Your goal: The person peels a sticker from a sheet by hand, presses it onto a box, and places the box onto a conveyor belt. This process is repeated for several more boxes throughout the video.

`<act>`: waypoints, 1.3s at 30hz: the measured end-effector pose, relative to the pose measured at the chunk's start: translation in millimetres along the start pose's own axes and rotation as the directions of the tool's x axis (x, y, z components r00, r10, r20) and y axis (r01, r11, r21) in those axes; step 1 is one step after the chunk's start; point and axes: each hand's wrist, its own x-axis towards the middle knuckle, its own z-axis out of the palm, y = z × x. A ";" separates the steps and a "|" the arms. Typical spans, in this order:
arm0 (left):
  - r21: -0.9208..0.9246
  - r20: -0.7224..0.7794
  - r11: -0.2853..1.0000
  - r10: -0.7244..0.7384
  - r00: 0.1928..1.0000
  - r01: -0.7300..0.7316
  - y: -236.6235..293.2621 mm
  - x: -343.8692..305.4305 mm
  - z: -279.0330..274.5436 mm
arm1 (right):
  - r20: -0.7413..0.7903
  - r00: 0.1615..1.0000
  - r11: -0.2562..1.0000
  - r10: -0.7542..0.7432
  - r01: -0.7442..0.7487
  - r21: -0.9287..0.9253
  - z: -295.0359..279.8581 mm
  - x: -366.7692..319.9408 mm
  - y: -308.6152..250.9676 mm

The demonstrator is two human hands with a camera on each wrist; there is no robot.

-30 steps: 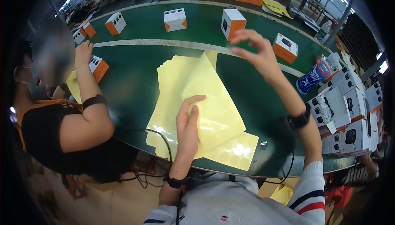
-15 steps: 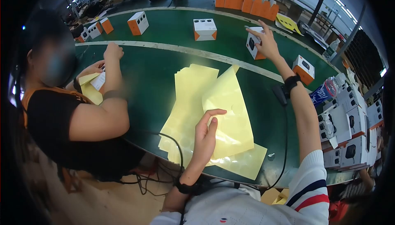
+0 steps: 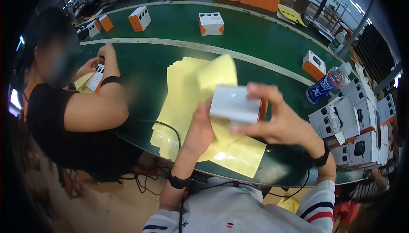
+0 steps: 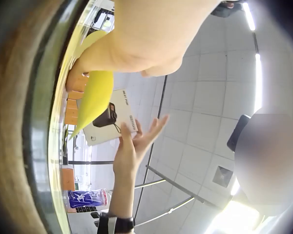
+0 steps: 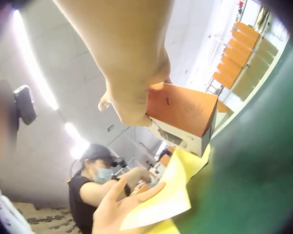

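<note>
My right hand point(image 3: 285, 120) grips a white-and-orange product box point(image 3: 234, 101) from its right side, above the middle of the sheets in the head view. My left hand point(image 3: 200, 133) holds a yellow sticker sheet point(image 3: 219, 73), bent upward, just left of the box. Part of this sheet and the left fingertips are hidden behind the box. Beneath lies a fanned pile of yellow sheets point(image 3: 179, 84) with clear round stickers. In the right wrist view the box point(image 5: 183, 109) shows its orange end, close over the sheet point(image 5: 161, 202). A printed black device shows on the box point(image 4: 119, 122) in the left wrist view.
Another person point(image 3: 81, 92) works at the left with a box and a yellow sheet. Boxes stand along the green table point(image 3: 170, 24), one point(image 3: 314, 64) at right. A blue-labelled bottle point(image 3: 324, 86) and stacked boxes point(image 3: 362, 126) stand at the right edge. Cables cross the table's front edge.
My right hand reached to a box at the back of the table, took hold of it and brought it to the left hand. The sheet in the left hand now bends upward beside it.
</note>
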 end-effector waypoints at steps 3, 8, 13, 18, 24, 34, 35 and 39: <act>0.209 0.059 0.975 -0.090 0.994 0.076 -9.3 -2.5 11.2 | 0.042 0.997 0.996 -0.058 0.055 0.075 -0.6 -14.3 -23.3; 0.265 0.044 0.961 -0.090 0.995 0.075 -30.3 -2.0 23.0 | -0.022 0.966 0.814 0.256 -0.203 0.545 -20.7 -23.2 -33.5; 0.766 0.120 0.622 0.110 0.987 -0.163 -24.6 -11.7 46.9 | 0.075 0.853 0.448 0.516 -0.344 0.825 -34.5 -28.6 -19.9; 0.868 0.190 0.409 0.250 0.950 -0.281 -24.4 -16.7 54.9 | 0.212 0.831 0.364 0.515 -0.435 0.824 -36.1 -32.5 -23.1; 0.804 0.105 0.538 0.289 0.952 -0.252 -19.7 -20.0 66.6 | 0.245 0.793 0.337 0.557 -0.486 0.807 -32.7 -38.2 -34.3; 0.913 0.258 0.235 0.301 0.918 -0.334 -12.3 -25.9 59.0 | 0.237 0.728 0.303 0.644 -0.527 0.794 -34.9 -18.3 -17.0; 0.906 0.262 0.255 0.286 0.922 -0.337 -11.8 -26.2 61.8 | 0.210 0.747 0.367 0.630 -0.525 0.768 -31.2 -17.3 -13.4; 0.886 0.272 0.309 0.259 0.927 -0.346 -11.1 -27.3 59.5 | 0.208 0.770 0.395 0.604 -0.515 0.761 -23.9 -10.8 -7.0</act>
